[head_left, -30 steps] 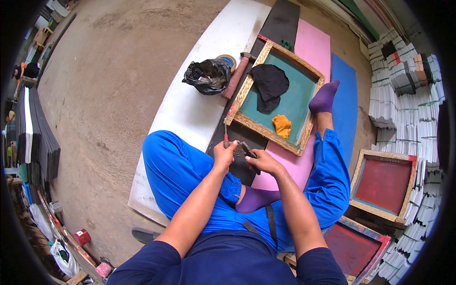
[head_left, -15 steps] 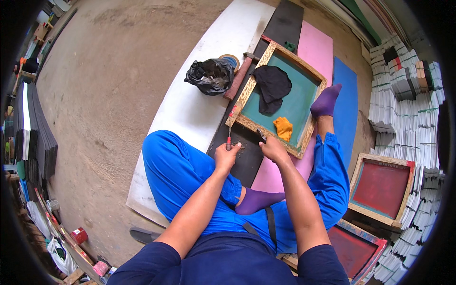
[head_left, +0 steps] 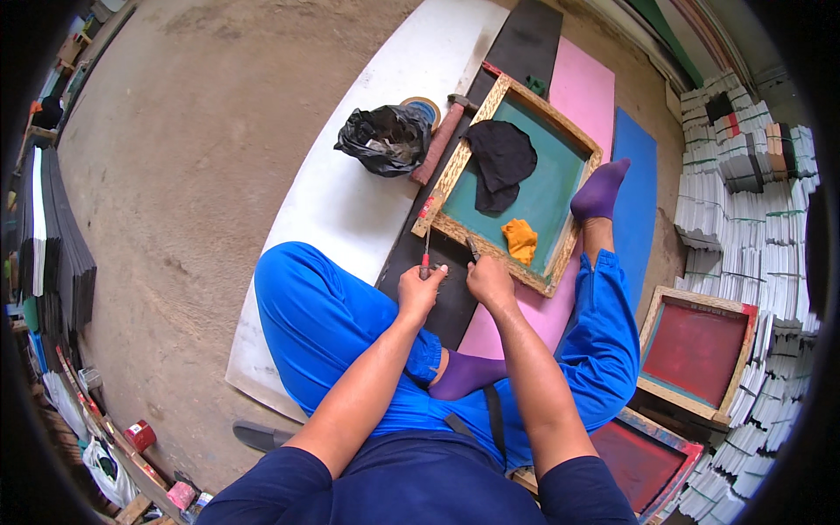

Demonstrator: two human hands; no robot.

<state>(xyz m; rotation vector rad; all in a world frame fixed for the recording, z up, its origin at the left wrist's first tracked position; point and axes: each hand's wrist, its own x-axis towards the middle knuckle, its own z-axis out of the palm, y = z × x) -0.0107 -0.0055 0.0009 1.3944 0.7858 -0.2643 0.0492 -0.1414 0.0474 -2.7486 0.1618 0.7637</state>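
My left hand (head_left: pixel 418 293) is closed around a red-handled screwdriver (head_left: pixel 425 261), its thin shaft pointing away toward the near left corner of a wooden frame (head_left: pixel 452 171). The frame holds a green mesh panel (head_left: pixel 551 166) and lies tilted across the mats. Just right of that, my right hand (head_left: pixel 490 282) grips a small dark tool, seemingly pliers (head_left: pixel 473 250), at the frame's near edge. Its jaws are too small to make out. On the mesh rest a black cloth (head_left: pixel 500 162) and a crumpled yellow-orange cloth (head_left: pixel 521 241).
Left of the frame are a hammer (head_left: pixel 437 144), a black plastic bag (head_left: pixel 381 144) with scraps and a tape roll (head_left: pixel 423 108). White, black, pink and blue boards lie beneath. Red-meshed frames (head_left: pixel 694 350) and stacked white bundles (head_left: pixel 774 262) stand at right. My legs flank the work.
My right hand has shifted left with the dark tool, closer to my left hand. The left hand still holds the screwdriver at nearly the same spot.
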